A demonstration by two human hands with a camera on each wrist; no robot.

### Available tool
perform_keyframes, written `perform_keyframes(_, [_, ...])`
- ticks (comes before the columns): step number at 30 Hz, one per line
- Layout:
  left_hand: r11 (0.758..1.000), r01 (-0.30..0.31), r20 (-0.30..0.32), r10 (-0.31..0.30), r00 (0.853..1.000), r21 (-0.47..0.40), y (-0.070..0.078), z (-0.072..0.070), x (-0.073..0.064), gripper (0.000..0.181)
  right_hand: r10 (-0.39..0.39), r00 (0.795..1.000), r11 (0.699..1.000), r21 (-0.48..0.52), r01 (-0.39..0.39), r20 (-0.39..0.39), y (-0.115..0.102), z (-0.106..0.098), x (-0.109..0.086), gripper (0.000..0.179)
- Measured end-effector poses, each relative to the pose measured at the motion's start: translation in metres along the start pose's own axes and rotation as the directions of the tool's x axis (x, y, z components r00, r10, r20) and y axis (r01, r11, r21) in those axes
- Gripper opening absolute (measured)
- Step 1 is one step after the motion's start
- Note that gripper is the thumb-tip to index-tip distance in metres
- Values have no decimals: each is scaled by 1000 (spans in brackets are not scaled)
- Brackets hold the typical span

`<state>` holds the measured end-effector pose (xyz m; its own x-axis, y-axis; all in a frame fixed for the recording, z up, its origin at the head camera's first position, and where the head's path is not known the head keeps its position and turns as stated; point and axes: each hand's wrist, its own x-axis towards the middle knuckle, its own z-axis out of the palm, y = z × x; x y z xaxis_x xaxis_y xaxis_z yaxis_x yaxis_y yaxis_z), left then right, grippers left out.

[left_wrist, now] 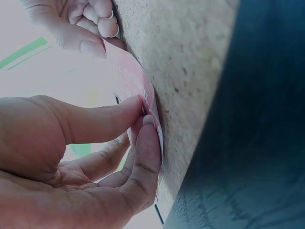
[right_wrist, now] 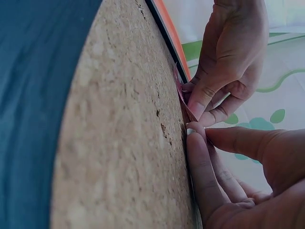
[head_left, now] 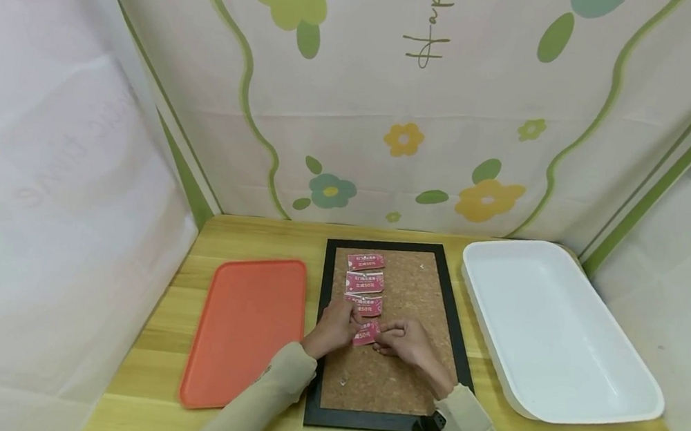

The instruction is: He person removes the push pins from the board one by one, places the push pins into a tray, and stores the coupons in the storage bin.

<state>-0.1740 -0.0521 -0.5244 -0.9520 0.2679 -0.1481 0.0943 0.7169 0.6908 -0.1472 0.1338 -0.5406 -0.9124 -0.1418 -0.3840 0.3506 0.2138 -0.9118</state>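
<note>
A pink paper coupon [head_left: 367, 333] with white print lies at the bottom of a column on the cork board [head_left: 392, 379]. My left hand [head_left: 337, 327] pinches its left part between thumb and finger; whether a small pin is also between them cannot be made out. My right hand [head_left: 407, 343] pinches the coupon's right end. In the left wrist view the coupon [left_wrist: 128, 71] bows slightly off the cork between both hands. Above it three similar coupons, the top one [head_left: 366, 262], the second [head_left: 365, 283] and the third [head_left: 368, 306], are fixed in line.
A black frame [head_left: 363, 421] edges the board. To its left lies an orange-red tray [head_left: 249, 331]; at the right stands a deep white tray [head_left: 565, 334]. Small shiny bits [head_left: 344, 381] sit on the lower cork. A printed cloth [head_left: 344, 104] hangs behind the wooden table [head_left: 146, 363].
</note>
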Motion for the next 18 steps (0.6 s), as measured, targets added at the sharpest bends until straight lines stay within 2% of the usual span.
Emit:
perform_keyframes(8, [999, -35, 35, 36, 999, -34, -3, -4, -1, 10, 8, 1000, 1000, 29, -8, 11, -1, -2, -2, 22])
perform_keyframes(13, [995, -11, 91, 20, 996, -101, -2, -9, -2, 9, 2, 1000, 1000, 29, -3, 22, -2, -8, -7, 24])
perform_keyframes(18, [990, 6, 96, 7, 995, -140, -1, -13, -2, 10, -38, 998, 999, 8, 37, 47, -4, -16, -9, 25])
